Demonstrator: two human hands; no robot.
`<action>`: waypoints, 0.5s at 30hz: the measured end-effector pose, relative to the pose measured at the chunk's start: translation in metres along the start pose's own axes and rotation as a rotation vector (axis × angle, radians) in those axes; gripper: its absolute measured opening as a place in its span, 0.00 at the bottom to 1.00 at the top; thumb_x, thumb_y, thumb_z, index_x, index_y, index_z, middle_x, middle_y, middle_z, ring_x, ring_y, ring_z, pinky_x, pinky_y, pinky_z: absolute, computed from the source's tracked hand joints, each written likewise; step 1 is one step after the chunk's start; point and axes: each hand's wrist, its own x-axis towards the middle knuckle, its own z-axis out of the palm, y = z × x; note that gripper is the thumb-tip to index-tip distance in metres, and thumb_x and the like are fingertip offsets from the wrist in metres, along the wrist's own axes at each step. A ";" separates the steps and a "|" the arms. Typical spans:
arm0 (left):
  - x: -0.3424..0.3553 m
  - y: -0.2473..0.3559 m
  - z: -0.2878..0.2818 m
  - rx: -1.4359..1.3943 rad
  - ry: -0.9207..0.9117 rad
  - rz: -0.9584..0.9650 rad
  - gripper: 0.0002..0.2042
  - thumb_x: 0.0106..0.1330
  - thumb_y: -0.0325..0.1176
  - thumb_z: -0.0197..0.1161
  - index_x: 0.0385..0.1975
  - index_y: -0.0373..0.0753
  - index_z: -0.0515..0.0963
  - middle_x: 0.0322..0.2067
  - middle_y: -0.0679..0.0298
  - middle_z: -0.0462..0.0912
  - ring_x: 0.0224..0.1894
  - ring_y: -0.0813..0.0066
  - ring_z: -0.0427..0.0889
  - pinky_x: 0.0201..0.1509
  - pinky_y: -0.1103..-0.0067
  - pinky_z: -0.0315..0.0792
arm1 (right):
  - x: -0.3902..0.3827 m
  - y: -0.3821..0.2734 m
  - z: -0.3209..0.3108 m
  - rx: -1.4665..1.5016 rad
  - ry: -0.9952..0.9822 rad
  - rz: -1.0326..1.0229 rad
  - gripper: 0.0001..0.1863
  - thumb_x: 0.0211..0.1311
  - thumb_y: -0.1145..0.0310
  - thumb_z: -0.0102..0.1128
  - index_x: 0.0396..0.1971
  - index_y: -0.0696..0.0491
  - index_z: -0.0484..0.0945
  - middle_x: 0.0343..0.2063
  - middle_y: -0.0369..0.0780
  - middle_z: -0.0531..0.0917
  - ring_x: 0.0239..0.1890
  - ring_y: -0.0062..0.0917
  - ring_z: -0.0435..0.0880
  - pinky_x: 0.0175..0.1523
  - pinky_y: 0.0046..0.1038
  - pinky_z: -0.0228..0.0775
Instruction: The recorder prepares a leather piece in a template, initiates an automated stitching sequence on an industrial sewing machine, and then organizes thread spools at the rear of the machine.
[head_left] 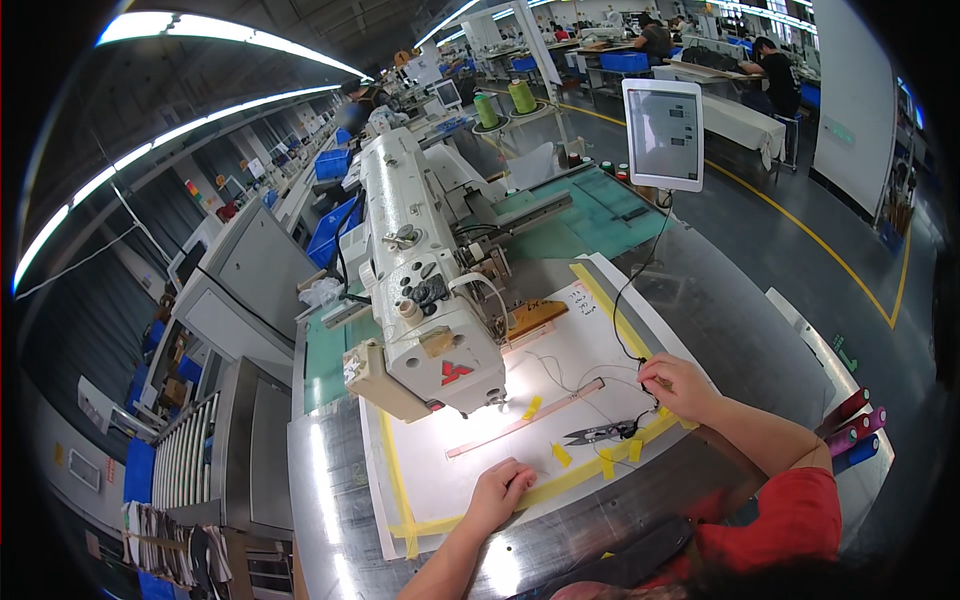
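Note:
Under the lamp of a large white sewing machine (430,290) lies a white sheet (480,480), edged with yellow tape (545,490). My left hand (503,492) rests on its near edge, fingers curled in, and nothing shows in them. At the sheet's right edge my right hand (680,388) is closed in a pinch. A black cord (622,310) and a loose pale thread meet at its fingertips; which of them it holds is hidden. Dark thread snips (600,432) lie just left of that hand. A long narrow pinkish strip (525,418) crosses the sheet's middle.
A brown wedge-shaped piece (533,317) lies beside the needle area. A screen (664,135) stands behind the metal table (740,300). Thread cones (521,97) are at the back, and coloured spools (855,430) at the right. Other people work far off.

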 end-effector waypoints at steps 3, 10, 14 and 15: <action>0.000 -0.001 0.001 -0.006 0.003 0.004 0.06 0.61 0.28 0.53 0.27 0.34 0.75 0.22 0.62 0.73 0.24 0.71 0.73 0.30 0.80 0.67 | 0.001 -0.002 -0.001 -0.007 -0.001 -0.001 0.04 0.53 0.75 0.53 0.29 0.56 0.76 0.32 0.39 0.76 0.30 0.29 0.77 0.35 0.25 0.68; 0.000 -0.001 0.001 -0.009 0.000 -0.011 0.06 0.61 0.28 0.53 0.26 0.35 0.75 0.22 0.63 0.73 0.24 0.71 0.72 0.30 0.80 0.66 | 0.000 -0.002 -0.001 0.000 -0.006 0.016 0.04 0.52 0.75 0.53 0.29 0.56 0.76 0.32 0.39 0.77 0.31 0.29 0.77 0.36 0.25 0.68; 0.000 -0.001 0.001 -0.009 0.002 -0.006 0.06 0.61 0.28 0.52 0.26 0.35 0.75 0.22 0.63 0.73 0.24 0.72 0.72 0.30 0.80 0.66 | 0.001 -0.002 -0.001 -0.009 -0.002 -0.006 0.04 0.52 0.76 0.53 0.29 0.57 0.76 0.32 0.39 0.77 0.31 0.29 0.77 0.36 0.25 0.69; 0.000 -0.001 0.001 -0.010 0.001 -0.004 0.06 0.61 0.28 0.52 0.27 0.35 0.75 0.22 0.63 0.73 0.24 0.72 0.72 0.30 0.80 0.66 | 0.001 -0.002 -0.001 -0.009 -0.002 -0.006 0.04 0.52 0.76 0.53 0.29 0.57 0.76 0.32 0.39 0.77 0.31 0.29 0.77 0.36 0.25 0.69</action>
